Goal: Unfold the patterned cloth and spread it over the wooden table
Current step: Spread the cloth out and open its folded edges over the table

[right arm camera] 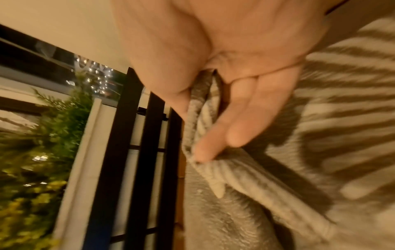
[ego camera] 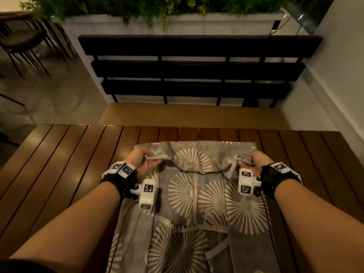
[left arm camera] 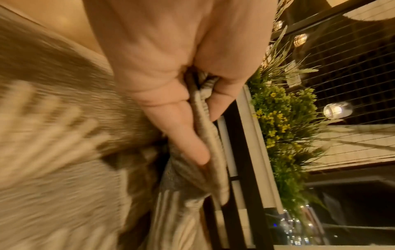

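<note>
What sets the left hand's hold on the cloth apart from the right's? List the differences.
The left hand grips the patterned cloth at its far left edge, the right hand at its far right edge. Both pinch bunched fabric between thumb and fingers, lifting that far edge above the wooden table.

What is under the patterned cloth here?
The cloth lies on the slatted wooden table, whose bare slats show on both sides and beyond it. The left hand and right hand pinch its far fold. Whatever lies beneath the cloth is hidden.
</note>
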`<state>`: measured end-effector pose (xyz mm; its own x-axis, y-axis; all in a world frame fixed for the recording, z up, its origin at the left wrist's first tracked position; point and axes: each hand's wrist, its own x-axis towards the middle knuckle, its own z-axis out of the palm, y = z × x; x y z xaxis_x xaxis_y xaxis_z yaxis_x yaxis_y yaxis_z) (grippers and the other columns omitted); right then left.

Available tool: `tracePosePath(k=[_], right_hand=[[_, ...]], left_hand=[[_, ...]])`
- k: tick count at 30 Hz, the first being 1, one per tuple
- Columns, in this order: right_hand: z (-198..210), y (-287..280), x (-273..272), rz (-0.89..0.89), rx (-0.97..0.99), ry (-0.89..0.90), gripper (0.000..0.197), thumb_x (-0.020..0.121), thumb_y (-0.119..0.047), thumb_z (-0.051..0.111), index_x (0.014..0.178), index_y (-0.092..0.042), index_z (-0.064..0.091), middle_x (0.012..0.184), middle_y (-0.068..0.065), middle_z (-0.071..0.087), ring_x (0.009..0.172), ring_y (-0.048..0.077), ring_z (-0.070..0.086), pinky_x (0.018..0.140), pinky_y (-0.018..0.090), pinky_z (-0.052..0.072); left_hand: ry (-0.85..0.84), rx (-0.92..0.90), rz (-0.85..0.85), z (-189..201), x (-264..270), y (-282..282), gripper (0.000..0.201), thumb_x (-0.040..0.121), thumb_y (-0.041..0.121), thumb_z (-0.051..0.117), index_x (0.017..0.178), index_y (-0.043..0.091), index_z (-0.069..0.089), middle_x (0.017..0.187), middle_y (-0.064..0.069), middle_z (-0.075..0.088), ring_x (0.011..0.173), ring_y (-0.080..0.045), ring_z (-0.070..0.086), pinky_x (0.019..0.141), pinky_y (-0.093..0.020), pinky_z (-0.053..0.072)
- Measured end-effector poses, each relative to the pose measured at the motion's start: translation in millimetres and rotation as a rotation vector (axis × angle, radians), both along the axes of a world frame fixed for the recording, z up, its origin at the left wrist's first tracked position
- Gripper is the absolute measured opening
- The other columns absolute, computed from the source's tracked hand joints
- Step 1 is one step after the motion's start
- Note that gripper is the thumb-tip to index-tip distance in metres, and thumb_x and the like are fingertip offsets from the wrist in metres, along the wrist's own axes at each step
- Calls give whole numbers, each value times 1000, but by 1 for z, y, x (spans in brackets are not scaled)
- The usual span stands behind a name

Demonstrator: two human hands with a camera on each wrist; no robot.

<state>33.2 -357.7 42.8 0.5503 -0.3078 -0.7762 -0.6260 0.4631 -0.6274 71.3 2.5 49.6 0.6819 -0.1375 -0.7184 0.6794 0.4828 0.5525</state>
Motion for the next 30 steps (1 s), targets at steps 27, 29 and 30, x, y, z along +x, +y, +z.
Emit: tracePosePath(k=[27, 29, 30], right_hand=[[-57, 28, -55, 1411, -1158, -49, 71, 94, -40, 50, 151, -35, 9, 161, -1, -9, 148, 26, -8, 118, 53, 11], [-56, 32, -63, 1410, -1161, -42, 70, 94, -40, 50, 151, -34, 9, 161, -1, -8, 148, 26, -8, 117, 51, 11], [-56, 34, -67, 1404, -1163, -39, 70, 94, -41, 50, 151, -34, 10, 161, -1, -8, 148, 26, -8, 118, 51, 11]], left_hand=[[-405, 1481, -1243, -62, -81, -11, 94, 80, 70, 54, 150, 41, -1, 161, -1, -15, 147, -34, -10, 114, -64, 10], [-409, 1505, -1245, -61, -89, -7, 91, 81, 69, 53, 150, 41, 1, 161, -1, -13, 147, -35, -7, 114, -63, 11], [-419, 1538, -1239, -58, -92, -5, 89, 82, 68, 53, 150, 39, 3, 161, -2, -11, 147, -36, -5, 114, -63, 12]])
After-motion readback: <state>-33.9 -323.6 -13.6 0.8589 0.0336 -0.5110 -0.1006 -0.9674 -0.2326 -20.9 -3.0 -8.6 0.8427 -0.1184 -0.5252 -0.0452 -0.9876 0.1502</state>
